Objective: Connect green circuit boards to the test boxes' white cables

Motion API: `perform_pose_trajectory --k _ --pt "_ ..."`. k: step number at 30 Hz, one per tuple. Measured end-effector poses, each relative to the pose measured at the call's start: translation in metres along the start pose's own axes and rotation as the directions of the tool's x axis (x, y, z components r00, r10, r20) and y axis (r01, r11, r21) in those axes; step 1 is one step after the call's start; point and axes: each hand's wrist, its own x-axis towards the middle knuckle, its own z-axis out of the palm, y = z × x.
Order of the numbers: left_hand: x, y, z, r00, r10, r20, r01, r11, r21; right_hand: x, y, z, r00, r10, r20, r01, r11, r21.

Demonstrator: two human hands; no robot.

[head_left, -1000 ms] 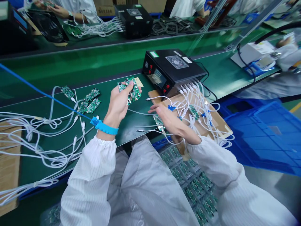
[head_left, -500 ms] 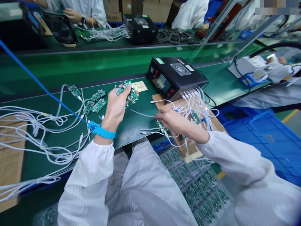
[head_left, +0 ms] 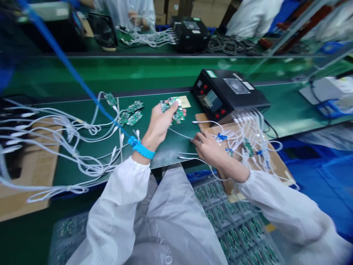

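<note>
My left hand (head_left: 161,119), with a blue wrist strap (head_left: 143,148), is closed on several green circuit boards (head_left: 178,110) above the green bench. Over the bench's front edge, beside the cardboard, is my right hand (head_left: 206,147). Its fingers are pinched together near a thin white cable (head_left: 180,133); what they hold, if anything, is hidden. More boards (head_left: 134,112) lie left of my left hand. Behind my right hand stands a black box (head_left: 231,92) with a screen, and many white cables (head_left: 256,127) run out of its front.
Looped white cables (head_left: 79,158) spread over the left side of the bench. Trays of boards (head_left: 237,228) sit below the bench, beside my legs. A blue strap cord (head_left: 68,70) crosses the upper left. Across the divider, people in white sleeves stand near another black box (head_left: 191,35).
The whole view has shifted, so the bench things appear farther right. The board that showed under my right fingers is no longer visible there. My left hand still holds its boards.
</note>
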Motion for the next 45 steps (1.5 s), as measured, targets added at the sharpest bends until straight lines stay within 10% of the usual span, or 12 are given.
perform_pose_trajectory --k 10,23,45 --pt "-0.009 -0.004 0.007 0.997 -0.052 0.054 0.053 0.998 -0.029 0.029 0.027 0.025 0.989 0.122 -0.081 -0.085 0.929 0.36" --pt "-0.013 0.006 0.0 0.998 -0.034 0.052 0.034 0.999 0.007 0.031 0.034 -0.01 0.998 0.042 -0.047 -0.02 0.915 0.404" --pt "-0.019 0.008 -0.003 0.999 -0.023 0.046 0.022 1.0 0.022 0.031 0.007 -0.007 0.956 -0.29 0.038 0.291 0.934 -0.206"
